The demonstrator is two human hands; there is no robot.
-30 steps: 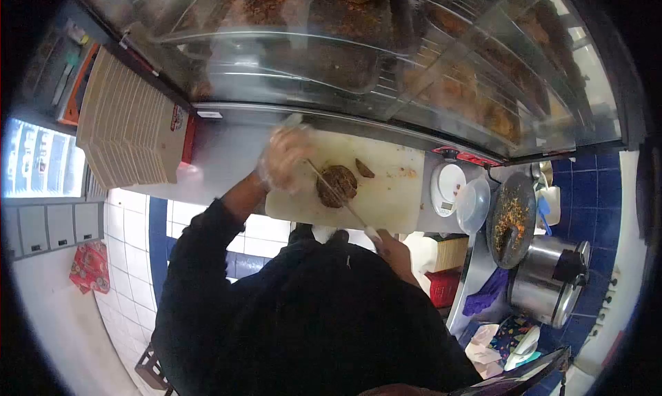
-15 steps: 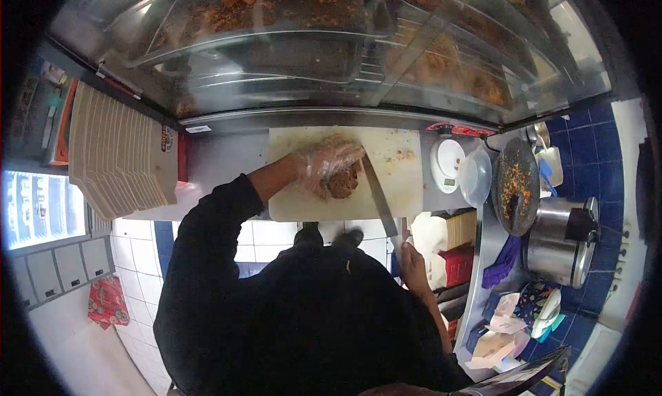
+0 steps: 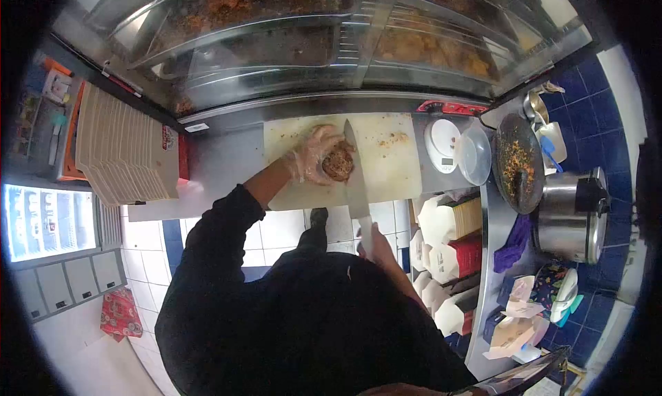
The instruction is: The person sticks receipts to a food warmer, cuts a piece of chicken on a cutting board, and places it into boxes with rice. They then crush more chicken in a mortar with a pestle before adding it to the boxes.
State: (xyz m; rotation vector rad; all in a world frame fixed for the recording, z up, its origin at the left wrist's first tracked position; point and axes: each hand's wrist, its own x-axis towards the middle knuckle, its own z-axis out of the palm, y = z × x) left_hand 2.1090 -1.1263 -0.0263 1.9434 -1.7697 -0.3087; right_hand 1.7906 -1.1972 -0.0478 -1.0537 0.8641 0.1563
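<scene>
A browned piece of meat (image 3: 338, 161) lies on the white cutting board (image 3: 387, 179). My left hand (image 3: 312, 153), in a clear plastic glove, curls around its left side with the fingers closed on it. From below, my right hand (image 3: 376, 247) grips the white handle of a long knife (image 3: 358, 189). The blade points away from me, its edge close along the meat's right side and its tip near the far part of the board. Brown crumbs (image 3: 394, 139) are scattered on the board's right half.
Beyond the board stands a glass-fronted cabinet (image 3: 276, 75) with trays of food. Stacked cartons (image 3: 124, 144) are at the left. To the right are a white scale (image 3: 441, 141), a clear plastic bowl (image 3: 474, 155), a dark dish (image 3: 517, 165) and a steel pot (image 3: 569, 217).
The knife has swung more upright and moved left, nearer the meat. My right hand has shifted left with it, and my left hand has drawn back to the meat's left side.
</scene>
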